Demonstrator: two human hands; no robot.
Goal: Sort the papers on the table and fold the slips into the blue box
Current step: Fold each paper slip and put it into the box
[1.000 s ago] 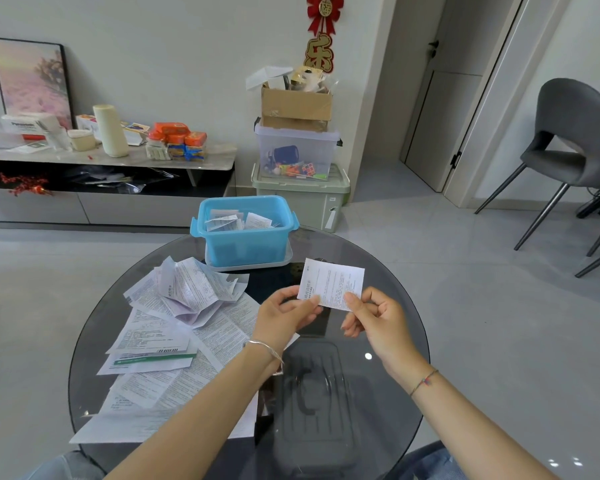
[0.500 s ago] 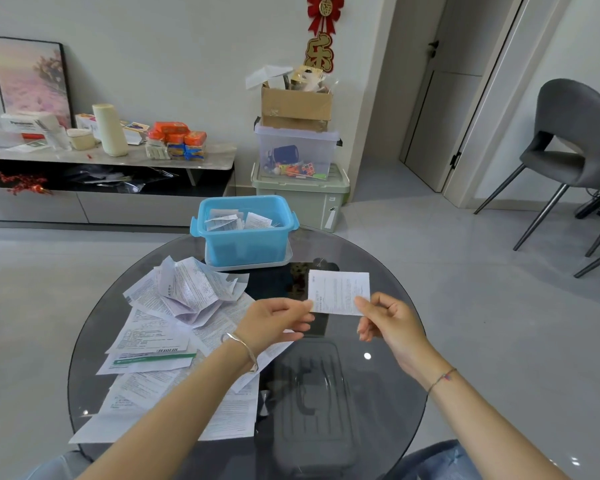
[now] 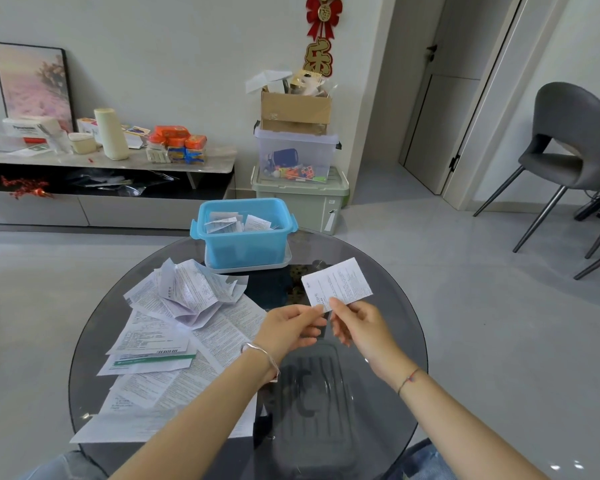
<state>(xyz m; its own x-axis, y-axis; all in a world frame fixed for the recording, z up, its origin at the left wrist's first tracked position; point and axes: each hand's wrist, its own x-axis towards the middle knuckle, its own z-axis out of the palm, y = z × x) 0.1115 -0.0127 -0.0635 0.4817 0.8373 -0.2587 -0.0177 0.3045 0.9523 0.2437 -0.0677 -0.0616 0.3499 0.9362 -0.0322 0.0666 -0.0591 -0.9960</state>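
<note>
Hands, two, bare, both on one item. Left hand (image 3: 288, 329): thumb and forefinger pinch the near left corner of a slip (image 3: 336, 284), other fingers loosely curled beneath; silver bangle (image 3: 261, 352) on the wrist. Right hand (image 3: 357, 327): thumb and forefinger pinch the near edge of the same slip, just beside the left hand's grip; thread bracelet (image 3: 408, 379) on the wrist.

Slip: white, printed, unfolded, tilted with its right end farther away, held in the air above the surface (image 3: 326, 427), to the right of and nearer than the blue box (image 3: 245, 245).

Blue box: open-topped, with side handles, at the far edge of the surface, standing on a pale lid (image 3: 253, 268). Contents: several folded slips (image 3: 238, 223), exact count cannot be told.

Papers (image 3: 160, 368): printed sheets overlapping flat across the left half of the surface, one with a green band and a barcode strip. Crumpled sheets (image 3: 191, 289) lie on the far end of the pile, just beside the box's lid.

Surface: round, dark glass.

Room, far side: low cabinet (image 3: 201, 166) at left carrying packets and a cream cylinder; framed picture (image 3: 32, 81) leaning on the wall; cardboard carton (image 3: 295, 110) on a clear bin (image 3: 297, 154) on a green bin (image 3: 302, 202); red ornament (image 3: 323, 36) above. Grey chair (image 3: 575, 143) at far right.
</note>
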